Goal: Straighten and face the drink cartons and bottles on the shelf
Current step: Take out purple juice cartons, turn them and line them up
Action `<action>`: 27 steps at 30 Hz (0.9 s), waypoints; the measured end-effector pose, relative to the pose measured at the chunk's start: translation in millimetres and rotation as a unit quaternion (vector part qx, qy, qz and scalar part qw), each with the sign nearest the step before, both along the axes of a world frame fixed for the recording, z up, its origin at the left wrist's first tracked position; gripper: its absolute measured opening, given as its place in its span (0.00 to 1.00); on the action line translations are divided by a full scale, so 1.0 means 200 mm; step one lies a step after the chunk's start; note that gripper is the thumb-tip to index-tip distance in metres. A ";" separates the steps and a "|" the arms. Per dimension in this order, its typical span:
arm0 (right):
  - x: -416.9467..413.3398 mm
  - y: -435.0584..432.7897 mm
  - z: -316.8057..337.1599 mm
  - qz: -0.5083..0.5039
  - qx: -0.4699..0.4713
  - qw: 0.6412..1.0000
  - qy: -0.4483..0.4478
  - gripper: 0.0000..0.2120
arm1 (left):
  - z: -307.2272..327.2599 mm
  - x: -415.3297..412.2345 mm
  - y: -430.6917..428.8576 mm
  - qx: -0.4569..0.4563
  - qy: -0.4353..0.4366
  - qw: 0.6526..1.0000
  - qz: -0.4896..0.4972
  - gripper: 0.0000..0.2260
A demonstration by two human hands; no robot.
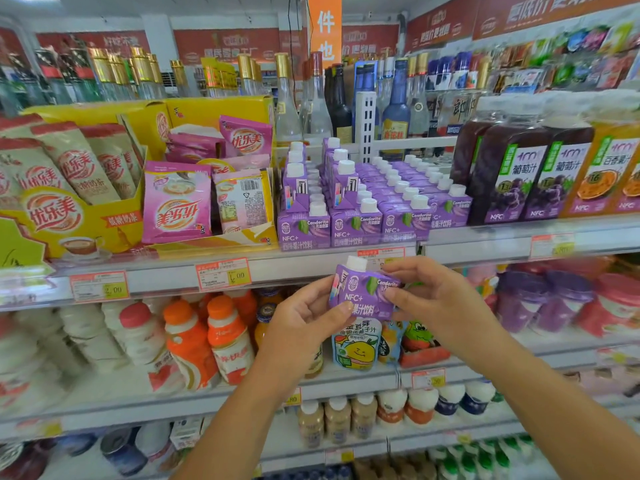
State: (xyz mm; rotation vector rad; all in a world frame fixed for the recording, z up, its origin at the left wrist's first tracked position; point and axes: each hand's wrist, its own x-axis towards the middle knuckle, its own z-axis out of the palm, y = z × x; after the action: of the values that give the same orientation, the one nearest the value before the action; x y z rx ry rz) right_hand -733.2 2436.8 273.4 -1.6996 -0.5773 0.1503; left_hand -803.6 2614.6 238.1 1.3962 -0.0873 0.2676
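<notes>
Left hand [304,320] and right hand [433,299] grip a purple carton [363,292] between them, below the shelf [311,268].

"Condorita" and "NFC+" on the purple carton [363,294], "NFC" on the dark bottles [509,181], "2.00" on a price tag [99,286]

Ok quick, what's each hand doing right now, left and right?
Left hand: holding the purple carton, thumb on its front.
Right hand: pinching the same carton by its right side.

Pink sachets [176,202] stand in a yellow box [207,110].
</notes>
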 end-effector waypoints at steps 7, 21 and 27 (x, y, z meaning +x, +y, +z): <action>-0.06 0.02 -0.04 -0.031 -0.026 0.999 -0.034 0.24 | 0.02 -0.01 -0.08 0.103 -0.037 0.992 0.056 0.20; -0.05 -0.11 0.01 0.102 0.015 0.995 0.016 0.20 | 0.05 0.08 -0.05 -0.047 0.034 0.998 -0.020 0.19; -0.01 -0.16 0.05 -0.005 0.012 1.000 -0.009 0.14 | 0.09 0.11 -0.16 0.039 -0.018 0.998 0.038 0.18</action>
State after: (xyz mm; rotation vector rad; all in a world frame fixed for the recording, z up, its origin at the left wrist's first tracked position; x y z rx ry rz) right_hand -734.7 2405.2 282.6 -1.6816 -0.5824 0.1211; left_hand -781.8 2582.0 255.2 1.4750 -0.0745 0.3564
